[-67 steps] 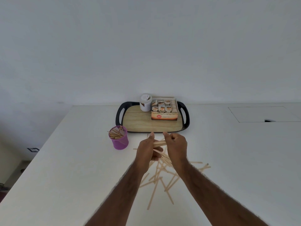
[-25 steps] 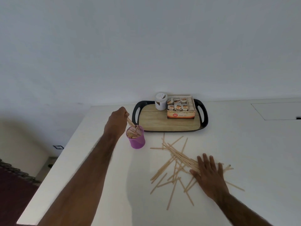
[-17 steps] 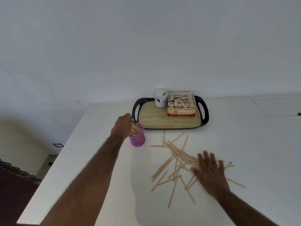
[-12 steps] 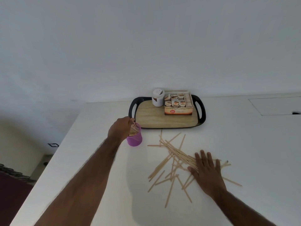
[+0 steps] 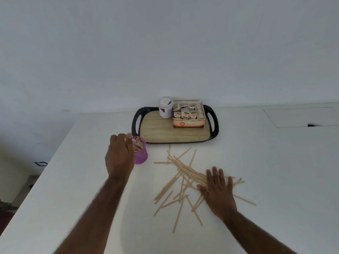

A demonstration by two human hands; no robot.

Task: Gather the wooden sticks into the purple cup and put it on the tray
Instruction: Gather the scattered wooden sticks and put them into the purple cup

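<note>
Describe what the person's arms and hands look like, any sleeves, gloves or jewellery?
Both forearms are bare with no sleeves in view. The left hand and right hand wear no gloves, and no rings, watch or wristband show. The left hand is slightly motion-blurred.

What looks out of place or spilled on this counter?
Wooden sticks lie scattered and crossed on the counter under the flat right hand. Others are in the purple cup, upright beside the tray, by the left hand.
</note>
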